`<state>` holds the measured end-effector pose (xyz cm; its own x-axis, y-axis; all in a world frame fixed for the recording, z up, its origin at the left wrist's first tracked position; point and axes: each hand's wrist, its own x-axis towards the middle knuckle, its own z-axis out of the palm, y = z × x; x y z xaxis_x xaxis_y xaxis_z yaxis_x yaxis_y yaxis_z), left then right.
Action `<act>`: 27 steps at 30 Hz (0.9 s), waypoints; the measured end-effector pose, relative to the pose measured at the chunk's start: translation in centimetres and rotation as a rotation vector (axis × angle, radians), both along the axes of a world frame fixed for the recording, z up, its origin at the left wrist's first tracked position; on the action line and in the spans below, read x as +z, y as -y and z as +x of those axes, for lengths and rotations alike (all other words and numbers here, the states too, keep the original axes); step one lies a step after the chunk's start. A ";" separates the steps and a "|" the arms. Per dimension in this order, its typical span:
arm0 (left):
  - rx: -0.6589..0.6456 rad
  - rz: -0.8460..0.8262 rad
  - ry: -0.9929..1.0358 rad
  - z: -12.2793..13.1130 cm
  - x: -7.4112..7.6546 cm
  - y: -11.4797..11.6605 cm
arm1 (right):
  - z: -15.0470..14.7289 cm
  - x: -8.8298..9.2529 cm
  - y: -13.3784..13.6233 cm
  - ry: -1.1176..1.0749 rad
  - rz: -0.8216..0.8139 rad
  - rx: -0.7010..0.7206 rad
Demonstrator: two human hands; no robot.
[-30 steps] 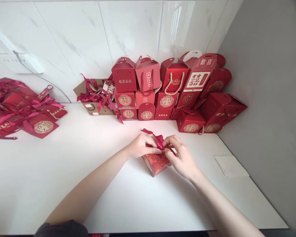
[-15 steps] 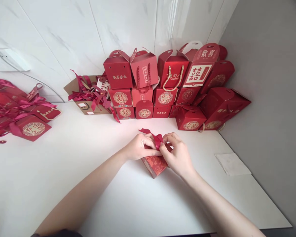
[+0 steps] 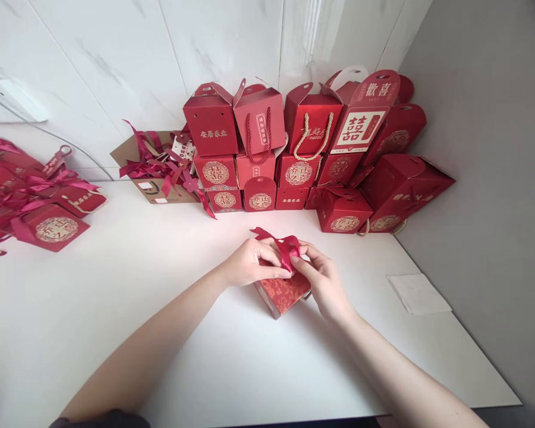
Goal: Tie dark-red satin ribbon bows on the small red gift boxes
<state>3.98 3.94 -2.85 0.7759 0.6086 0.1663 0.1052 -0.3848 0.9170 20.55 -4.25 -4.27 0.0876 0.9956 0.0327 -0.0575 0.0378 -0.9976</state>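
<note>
A small red patterned gift box (image 3: 285, 292) rests on the white table in front of me, one corner pointing my way. Dark red satin ribbon (image 3: 287, 249) rises from its top in loops, with a loose tail to the left. My left hand (image 3: 255, 261) pinches the ribbon from the left, thumb low near the box top. From the right, my right hand (image 3: 323, 276) grips a ribbon loop between thumb and fingers. The fingers hide part of the knot area and the box's far side.
Several red gift boxes (image 3: 256, 122) are stacked against the tiled wall. A brown carton (image 3: 160, 191) of ribbons and tags stands beside them. More ribboned boxes (image 3: 56, 229) lie at the left. A white paper (image 3: 419, 293) lies at the right, by the grey partition (image 3: 481, 178).
The right hand has shifted slightly right, drawing the ribbon loop wider, and more of the box top shows. The left hand stays nearly in place. The view has shifted slightly.
</note>
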 end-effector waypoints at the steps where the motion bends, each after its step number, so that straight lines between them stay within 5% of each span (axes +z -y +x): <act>1: 0.000 -0.001 0.003 0.0 0.0 0.0 | 0.0 -0.1 0.0 -0.025 -0.017 -0.011; 6: 0.020 -0.011 0.009 0.0 0.1 0.3 | 0.4 -0.7 -0.1 -0.074 -0.018 -0.188; 16: -0.044 -0.087 -0.023 -0.2 0.9 0.0 | 0.3 1.3 1.9 0.082 0.295 -0.403; 27: -0.052 -0.125 -0.055 -0.2 1.9 0.0 | -2.9 2.5 2.6 0.719 1.002 -0.015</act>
<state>3.75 3.97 -0.95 0.8127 0.5807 0.0477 0.1400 -0.2740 0.9515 17.67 -6.80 -1.74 -0.2544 0.5024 0.8263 0.4990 0.8001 -0.3329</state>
